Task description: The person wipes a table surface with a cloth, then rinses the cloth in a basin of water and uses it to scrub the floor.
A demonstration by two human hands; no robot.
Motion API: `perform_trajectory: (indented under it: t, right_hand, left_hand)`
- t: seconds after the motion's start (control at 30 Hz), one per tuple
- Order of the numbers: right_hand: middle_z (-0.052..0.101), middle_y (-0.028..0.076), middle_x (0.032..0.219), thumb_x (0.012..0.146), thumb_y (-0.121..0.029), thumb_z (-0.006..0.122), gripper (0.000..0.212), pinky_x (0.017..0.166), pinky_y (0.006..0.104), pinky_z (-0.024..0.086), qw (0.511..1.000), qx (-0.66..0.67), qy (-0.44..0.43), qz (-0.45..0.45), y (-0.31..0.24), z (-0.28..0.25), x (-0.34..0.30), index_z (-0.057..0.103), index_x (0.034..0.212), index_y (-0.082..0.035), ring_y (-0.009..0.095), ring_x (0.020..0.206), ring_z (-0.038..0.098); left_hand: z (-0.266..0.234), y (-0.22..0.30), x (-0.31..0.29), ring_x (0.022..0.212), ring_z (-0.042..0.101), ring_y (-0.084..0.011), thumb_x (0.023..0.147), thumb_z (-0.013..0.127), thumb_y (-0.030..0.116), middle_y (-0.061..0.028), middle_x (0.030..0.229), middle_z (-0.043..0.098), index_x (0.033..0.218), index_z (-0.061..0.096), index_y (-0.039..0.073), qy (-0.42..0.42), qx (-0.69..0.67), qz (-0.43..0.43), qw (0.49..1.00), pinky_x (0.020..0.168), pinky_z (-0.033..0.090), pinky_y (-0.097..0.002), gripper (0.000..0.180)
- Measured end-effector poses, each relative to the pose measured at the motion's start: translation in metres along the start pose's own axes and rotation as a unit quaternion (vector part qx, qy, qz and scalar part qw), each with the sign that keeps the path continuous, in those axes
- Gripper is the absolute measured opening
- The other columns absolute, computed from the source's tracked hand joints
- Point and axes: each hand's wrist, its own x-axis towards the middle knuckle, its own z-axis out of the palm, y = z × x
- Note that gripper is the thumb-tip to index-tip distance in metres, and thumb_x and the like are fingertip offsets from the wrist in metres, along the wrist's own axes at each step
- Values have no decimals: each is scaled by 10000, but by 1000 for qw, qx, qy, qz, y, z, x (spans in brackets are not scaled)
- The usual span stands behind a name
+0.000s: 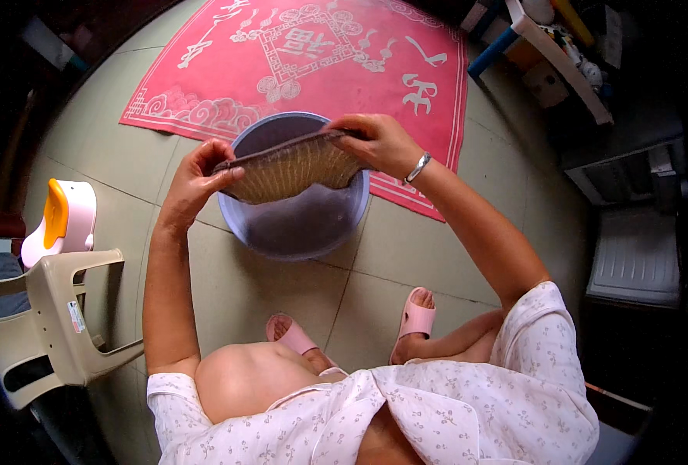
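Note:
My left hand (207, 172) and my right hand (379, 145) stretch a piece of brown cloth (294, 172) between them. Its dark top edge is pulled nearly straight, and thin golden lines run down its face; its exact kind cannot be made out. Each hand is closed on one end, the thumb pressed against the fabric. The lower edge hangs wavy above a bluish-purple basin (231, 222) on the floor. Cloudy greyish water (301, 225) appears to lie inside the basin, partly hidden behind the cloth. A silver bracelet (417, 167) circles my right wrist.
A red patterned mat (313, 77) spreads over the tiled floor beyond the basin. At left stand a beige plastic chair (57, 310) and a pink-white child's seat with an orange top (57, 213). A cluttered rack (538, 46) is at far right. My pink slippers (294, 333) rest nearer me.

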Motion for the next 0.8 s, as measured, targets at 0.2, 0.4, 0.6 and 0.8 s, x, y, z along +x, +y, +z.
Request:
perform_trajectory:
  t: [0.2, 0.4, 0.6, 0.8]
  right_hand:
    - [664, 87, 897, 877, -110, 560, 269, 761, 290, 501, 981, 177, -58, -47, -58, 42, 18, 621, 1124, -24, 136, 810, 592]
    - [626, 62, 961, 825, -38, 572, 301, 756, 270, 493, 944, 304, -106, -75, -53, 31, 33, 588, 1124, -5, 134, 845, 577]
    - [614, 30, 1005, 832, 14, 609, 303, 850, 246, 484, 961, 211, -112, -143, -63, 44, 40, 567, 1131, -3, 92, 941, 578]
    - [649, 46, 865, 805, -19, 670, 188, 747, 247, 516, 979, 78, 5, -187, -85, 48, 41, 620, 984, 8, 89, 799, 605]
  left_hand:
    - [41, 30, 8, 822, 522, -34, 748, 757, 61, 57, 826, 536, 912, 605, 57, 11, 8, 50, 999, 742, 415, -184, 224]
    - [55, 37, 15, 1040, 534, -145, 733, 783, 75, -45, 1150, 508, 852, 650, 71, 126, 155, 262, 944, 908, 439, -273, 179]
    - [48, 27, 20, 1128, 521, -188, 720, 803, 115, -71, 1264, 495, 1095, 566, 82, 25, -239, 127, 962, 968, 439, -313, 445]
    - [59, -12, 29, 1114, 527, -159, 692, 824, 83, -70, 1216, 530, 1202, 483, 75, 67, -91, 208, 972, 946, 456, -298, 614]
